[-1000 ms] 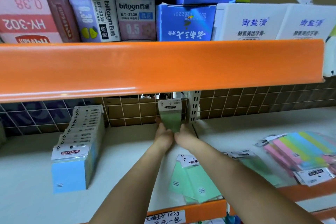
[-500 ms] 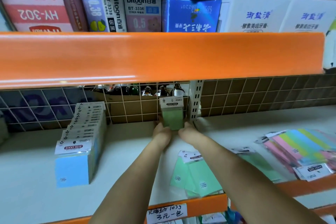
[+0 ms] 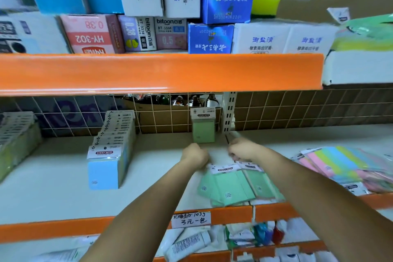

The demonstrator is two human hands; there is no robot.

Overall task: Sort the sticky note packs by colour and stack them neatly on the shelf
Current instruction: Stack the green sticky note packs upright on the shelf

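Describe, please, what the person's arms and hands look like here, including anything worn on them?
Both arms are bare as far as the frame shows: no sleeves, gloves, watch, bracelets or rings can be seen on the left hand or the right hand. The forearms enter from the bottom edge. The fingers are slightly blurred, so small details such as nails cannot be made out.

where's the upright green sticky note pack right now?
Head view, centre: the green sticky note pack stands upright at the back of the shelf against the wire grid, just left of the white upright post, beyond both hands.
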